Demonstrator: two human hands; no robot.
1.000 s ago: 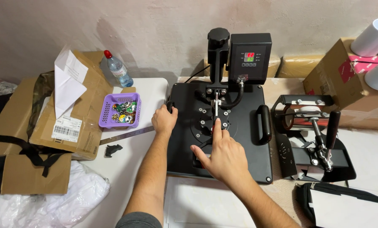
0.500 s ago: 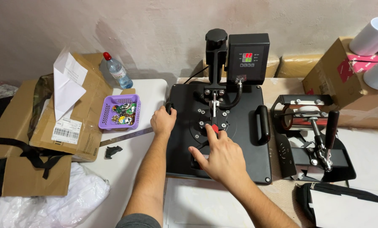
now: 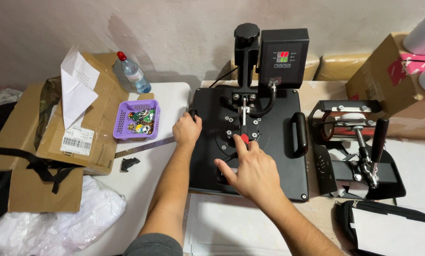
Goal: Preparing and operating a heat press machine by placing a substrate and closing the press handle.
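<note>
Now flat black heat press [image 3: 279, 156], red-handled screwdriver [image 3: 244, 137] under right hand [image 3: 250, 173]

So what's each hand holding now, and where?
The right hand holds a screwdriver by its red-and-black handle; the left hand grips the heat press plate's left edge.

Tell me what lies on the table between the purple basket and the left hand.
In the head view, only bare white table and the end of a metal ruler lie between the purple basket and the left hand, which grips the black heat press.
</note>
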